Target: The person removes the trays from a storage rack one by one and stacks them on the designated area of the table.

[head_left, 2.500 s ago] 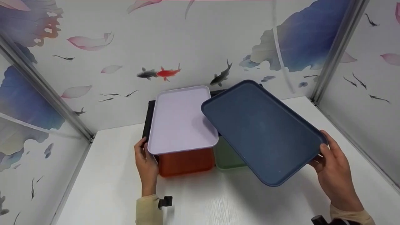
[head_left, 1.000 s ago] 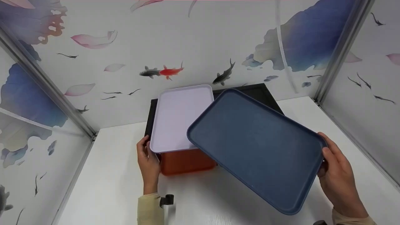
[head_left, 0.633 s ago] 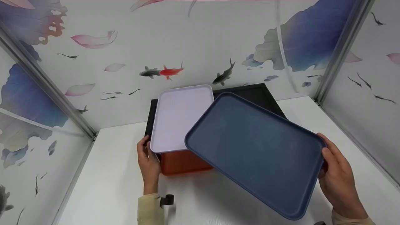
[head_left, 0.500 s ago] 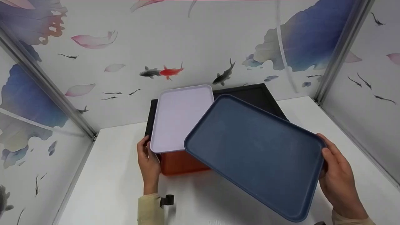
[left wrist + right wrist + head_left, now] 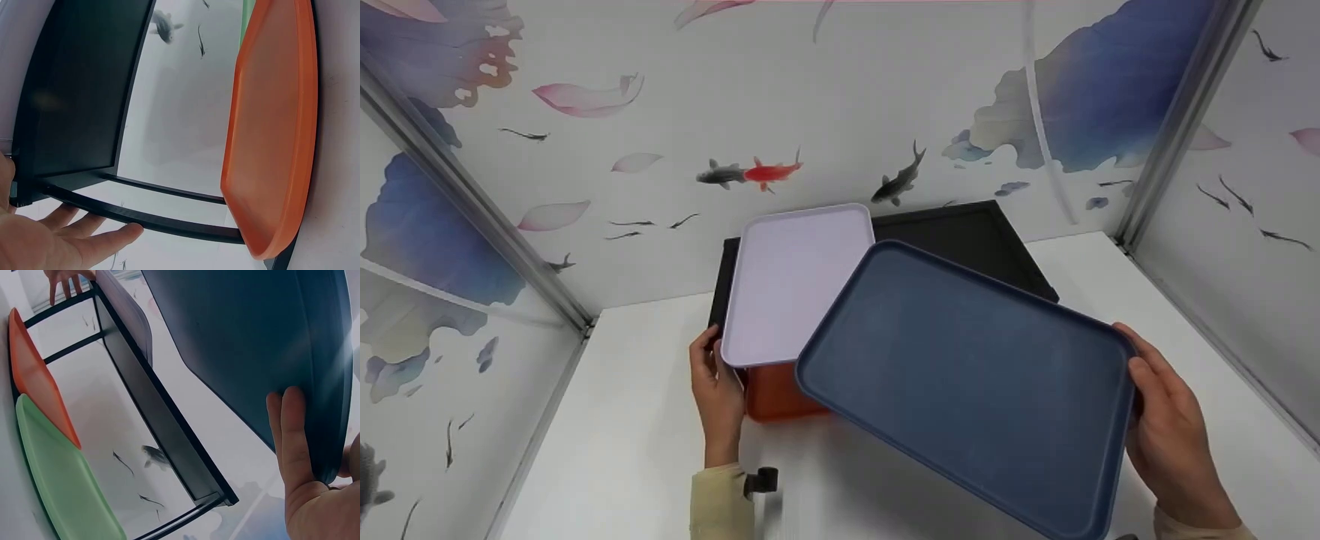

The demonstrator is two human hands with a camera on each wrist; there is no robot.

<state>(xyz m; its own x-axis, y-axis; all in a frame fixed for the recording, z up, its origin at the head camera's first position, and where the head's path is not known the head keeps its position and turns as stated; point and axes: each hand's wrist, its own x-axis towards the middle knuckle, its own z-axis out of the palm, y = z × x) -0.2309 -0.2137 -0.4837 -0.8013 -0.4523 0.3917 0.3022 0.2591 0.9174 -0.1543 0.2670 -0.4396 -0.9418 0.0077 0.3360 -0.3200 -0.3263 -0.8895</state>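
Note:
A dark blue rectangular tray [image 5: 967, 390] is held tilted in the air by my right hand [image 5: 1174, 427], thumb on its upper face and fingers beneath, as the right wrist view shows. My left hand [image 5: 718, 397] grips the front left corner of a black two-tier rack [image 5: 960, 232]; in the left wrist view its fingers [image 5: 107, 244] reach along the rack's side bar. On the rack's top shelf, at the left, lies a pale lilac tray [image 5: 799, 285]. An orange tray [image 5: 780, 394] and a green tray [image 5: 67, 475] sit on the lower level. The blue tray hides the green one in the head view.
The rack stands on a white table [image 5: 637, 420] against a white back wall [image 5: 810, 90] printed with fish and petals. Side walls with metal corner posts [image 5: 1185, 112] flank the table.
My right hand has drawn the blue tray toward me and to the left, uncovering the right part of the black top shelf. The green tray is now covered. My left hand stays at the rack.

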